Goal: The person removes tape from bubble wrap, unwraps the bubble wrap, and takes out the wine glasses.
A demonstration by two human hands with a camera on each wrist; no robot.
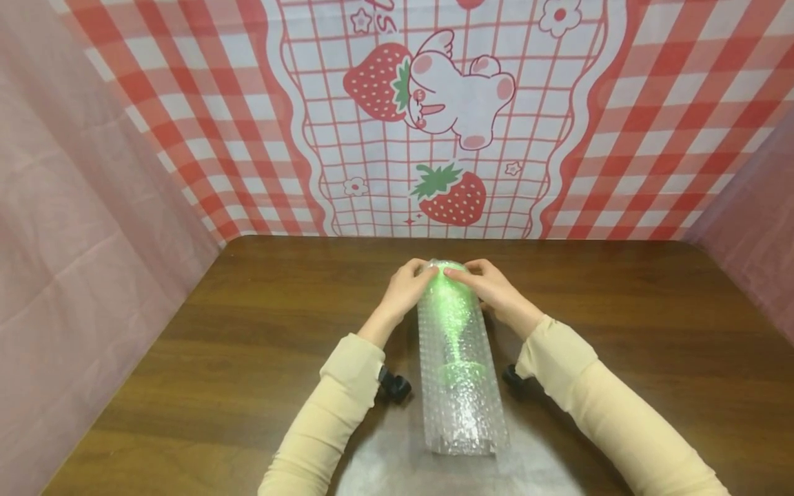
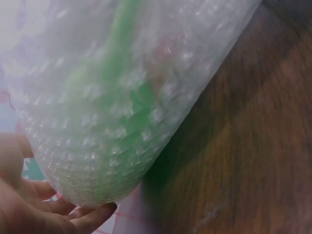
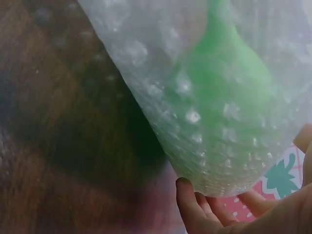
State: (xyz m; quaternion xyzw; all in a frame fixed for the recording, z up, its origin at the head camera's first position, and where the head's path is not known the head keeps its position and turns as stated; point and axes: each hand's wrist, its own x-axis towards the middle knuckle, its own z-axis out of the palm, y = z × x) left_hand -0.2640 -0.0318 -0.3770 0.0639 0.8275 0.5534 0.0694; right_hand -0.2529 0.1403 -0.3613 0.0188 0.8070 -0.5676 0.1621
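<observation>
nearest, beige sleeves [image 1: 325, 420] flank a roll of bubble wrap [image 1: 465, 406] over the middle of the desk [image 1: 217, 344]; a green object [image 1: 454, 317] shows inside. farther off, the left hand [image 1: 406, 287] and right hand [image 1: 496, 287] hold the roll's far end, fingers [image 3: 189, 202] curled round it. behind hangs a red-checked cloth [image 1: 229, 138].

Red-and-white gingham strawberry-print cloth [image 1: 682, 103] behind a brown wood-grain table [image 1: 248, 344]
Pink fabric [image 1: 87, 227] hangs at both sides, creased on the left.
</observation>
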